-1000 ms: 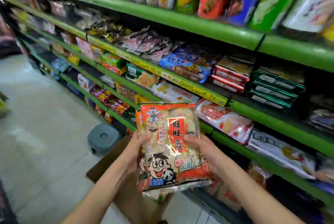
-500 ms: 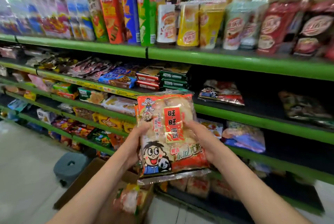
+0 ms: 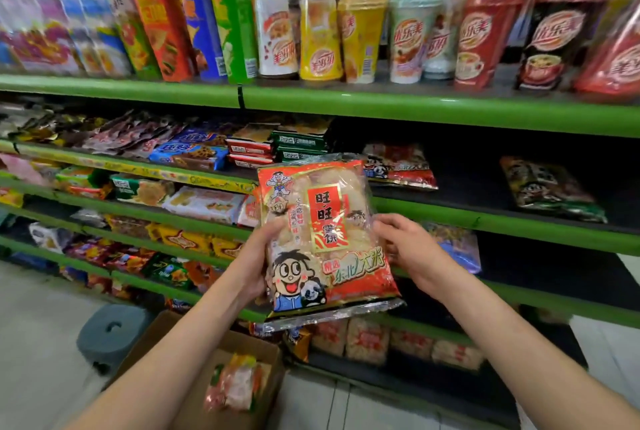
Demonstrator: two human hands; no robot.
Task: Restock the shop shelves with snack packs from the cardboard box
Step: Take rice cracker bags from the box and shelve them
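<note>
Head view puts the rice cracker pack [image 3: 325, 242] square in front of you, and everything else is best placed from it. Your left hand [image 3: 256, 263] grips its left edge with the thumb laid over the front film, and your right hand [image 3: 412, 249] grips the right edge, fingertips curled onto the printed face. Holding both sides makes sense: the bag is wide, puffy and slippery, so a two-sided hold probably keeps it flat and face-forward for shelving. You carry it upright, label toward you, off any surface, in front of the green shelves [image 3: 450, 110]. Just behind its top right corner lies a matching pack [image 3: 398, 166] flat on the dark shelf board, with open board beyond it to the right, and farther right again a darker snack bag [image 3: 547, 187]. That matching pack is the likeliest reason you hold yours at this height: the gap beside it looks like the slot to fill, though that is a judgement. Below and left of your pack, the cardboard box [image 3: 194, 353] sits on the floor with another snack pack [image 3: 239, 384] inside, so more stock remains. Left of the box stands a grey stool [image 3: 110, 332]. Above your pack, tall crisp boxes and drink cups [image 3: 318, 38] stand upright along the top shelf, too crowded for it.
</note>
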